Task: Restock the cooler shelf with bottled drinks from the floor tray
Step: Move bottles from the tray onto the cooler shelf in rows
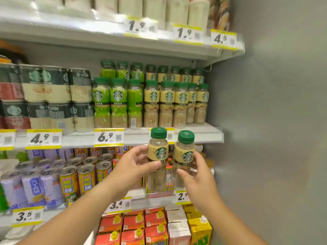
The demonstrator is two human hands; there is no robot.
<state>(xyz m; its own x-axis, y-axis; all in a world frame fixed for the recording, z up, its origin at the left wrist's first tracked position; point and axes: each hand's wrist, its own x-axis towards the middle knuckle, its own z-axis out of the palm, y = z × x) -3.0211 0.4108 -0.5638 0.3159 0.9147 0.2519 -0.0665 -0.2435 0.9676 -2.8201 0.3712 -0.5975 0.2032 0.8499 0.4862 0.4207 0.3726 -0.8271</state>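
Note:
My left hand (136,165) grips a green-capped coffee bottle with a cream label (158,152), held upright just below the front edge of the cooler shelf (138,137). My right hand (198,177) holds a second, matching bottle (184,154) right beside the first. On that shelf stand rows of the same cream-label bottles (175,101), stacked two high at the right end, with green-label bottles (116,101) to their left. The floor tray is out of view.
Multipacks (53,98) fill the shelf's left part. Price tags (108,137) line the shelf edges. Below are cans (69,181) and red and yellow cartons (155,225). A grey cooler wall (265,121) closes the right side. The upper shelf (159,41) carries pale bottles.

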